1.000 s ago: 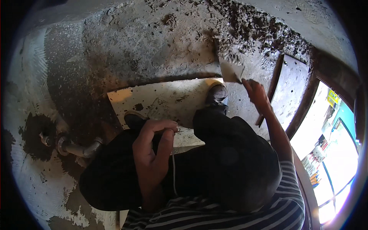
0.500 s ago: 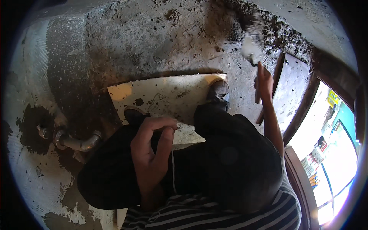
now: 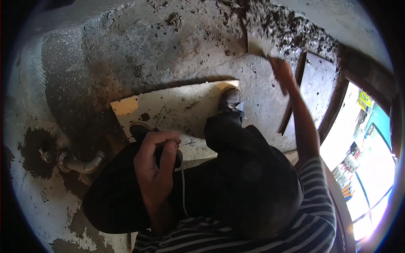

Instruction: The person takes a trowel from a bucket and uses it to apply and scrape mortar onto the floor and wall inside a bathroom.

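Note:
My right hand (image 3: 283, 75), its arm stretched forward, is closed round the handle of a trowel (image 3: 258, 45). The trowel's pale, flat blade lies against the rough floor, at the edge of a strip of dark, crumbly mortar or debris (image 3: 291, 27). Nearer to me, my left hand (image 3: 156, 166) hangs over my left leg with its fingers curled and the thumb close to the forefinger. Nothing shows in it.
Under my shoes lies a stained pale board (image 3: 181, 103). Another flat panel (image 3: 314, 90) lies at the right, beside a doorway with bright light. A metal pipe elbow (image 3: 86, 163) sticks out at the left. Rough concrete floor (image 3: 139, 50) stretches ahead.
My right hand and the trowel have moved forward and left, and the blade has turned along the debris edge. My left hand keeps its curled shape; the whole view has shifted slightly.

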{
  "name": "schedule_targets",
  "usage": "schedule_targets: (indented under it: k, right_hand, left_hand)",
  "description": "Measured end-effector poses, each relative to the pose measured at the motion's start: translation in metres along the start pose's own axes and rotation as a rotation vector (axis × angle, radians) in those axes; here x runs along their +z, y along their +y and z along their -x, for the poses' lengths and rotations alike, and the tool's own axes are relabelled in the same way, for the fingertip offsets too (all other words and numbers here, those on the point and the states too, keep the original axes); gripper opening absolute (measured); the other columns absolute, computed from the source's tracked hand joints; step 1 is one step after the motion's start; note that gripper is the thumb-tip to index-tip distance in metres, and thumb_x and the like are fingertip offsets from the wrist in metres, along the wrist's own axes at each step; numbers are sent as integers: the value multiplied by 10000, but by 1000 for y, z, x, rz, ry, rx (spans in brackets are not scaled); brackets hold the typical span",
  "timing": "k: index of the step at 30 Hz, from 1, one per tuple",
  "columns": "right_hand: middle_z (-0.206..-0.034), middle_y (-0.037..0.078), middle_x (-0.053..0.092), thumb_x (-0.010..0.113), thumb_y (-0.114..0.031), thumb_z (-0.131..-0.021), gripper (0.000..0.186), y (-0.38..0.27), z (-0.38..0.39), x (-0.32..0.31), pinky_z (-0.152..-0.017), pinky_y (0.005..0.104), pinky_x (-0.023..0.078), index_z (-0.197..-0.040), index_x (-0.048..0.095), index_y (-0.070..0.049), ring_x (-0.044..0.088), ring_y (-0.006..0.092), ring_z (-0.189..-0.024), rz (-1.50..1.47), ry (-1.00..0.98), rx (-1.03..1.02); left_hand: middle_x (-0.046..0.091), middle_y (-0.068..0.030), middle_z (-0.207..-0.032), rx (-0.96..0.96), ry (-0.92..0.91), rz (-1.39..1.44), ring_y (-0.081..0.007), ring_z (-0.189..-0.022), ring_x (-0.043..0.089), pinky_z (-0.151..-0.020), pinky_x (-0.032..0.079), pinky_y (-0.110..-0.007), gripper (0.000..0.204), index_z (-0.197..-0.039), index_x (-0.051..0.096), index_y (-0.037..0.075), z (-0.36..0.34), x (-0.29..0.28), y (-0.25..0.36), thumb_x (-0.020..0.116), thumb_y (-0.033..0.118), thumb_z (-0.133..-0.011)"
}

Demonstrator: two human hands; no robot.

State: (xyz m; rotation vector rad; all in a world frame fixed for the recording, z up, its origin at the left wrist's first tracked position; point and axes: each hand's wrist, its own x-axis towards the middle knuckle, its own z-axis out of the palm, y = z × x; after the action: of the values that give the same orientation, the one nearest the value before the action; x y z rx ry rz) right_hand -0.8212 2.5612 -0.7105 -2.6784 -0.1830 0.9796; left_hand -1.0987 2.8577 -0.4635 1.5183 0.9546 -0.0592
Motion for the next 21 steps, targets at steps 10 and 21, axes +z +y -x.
schedule_targets:
  k: [10, 21]
  right_hand:
    - [-648, 101, 624, 607, -486, -877, 469, 7, 10, 8, -548, 363, 478, -985, 688, -37, 613, 185, -566, -162, 243, 36]
    - [-471, -17, 407, 336, -589, -957, 500, 25, 91, -71, -276, 233, 335, -830, 536, -149, 360, 102, -303, -1753, -505, 38]
  left_hand:
    - [582, -88, -867, 42, 48, 3, -152, -813, 551, -774, 429, -280, 148, -983, 593, -19, 8, -12, -4, 482, 41, -906]
    - [626, -84, -874, 60, 4, 60, -133, -803, 582, -737, 443, -251, 113, -972, 617, -14, 8, -9, -1, 553, 3, -881]
